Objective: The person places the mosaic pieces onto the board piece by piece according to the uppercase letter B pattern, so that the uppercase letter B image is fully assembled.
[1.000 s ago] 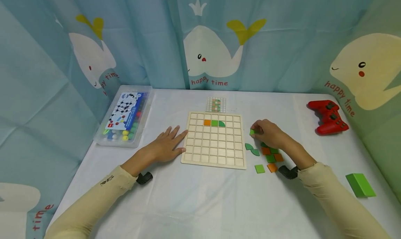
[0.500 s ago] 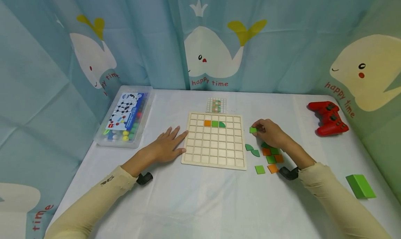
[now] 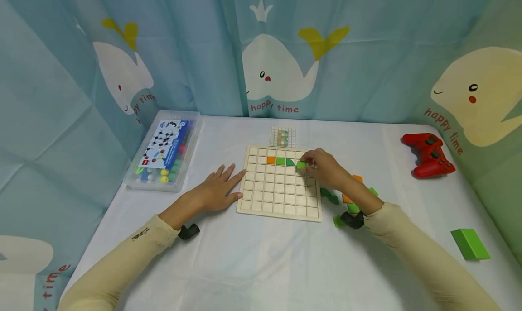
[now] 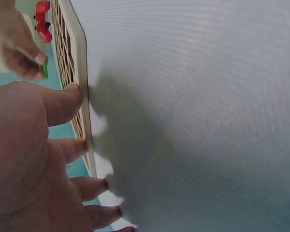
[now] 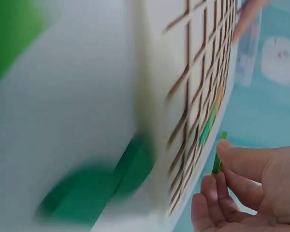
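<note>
A pale wooden grid board [image 3: 267, 198] lies mid-table. In one of its upper rows sit an orange square tile [image 3: 271, 160], a light green square tile [image 3: 280, 161] and a dark green quarter-round tile [image 3: 290, 162]. Thumb and fingers of my right hand [image 3: 326, 167] pinch another light green square tile [image 5: 216, 163] over the board's upper right, right of that row. My left hand [image 3: 217, 191] lies with fingers spread, thumb and index finger at the board's left edge. Loose dark green quarter-round tiles [image 3: 333, 199] lie off the board's right side.
More orange tiles [image 3: 357, 178] and green ones lie partly hidden under the right forearm. Behind the board is a small pattern card [image 3: 282, 137]. A clear plastic box [image 3: 175, 184] of colourful parts stands left; a red game controller [image 3: 428, 155] and green block [image 3: 470, 244] lie right.
My right hand has moved left from beside the loose tiles to over the board, carrying the light green square tile. My left hand has stayed at the board's left edge.
</note>
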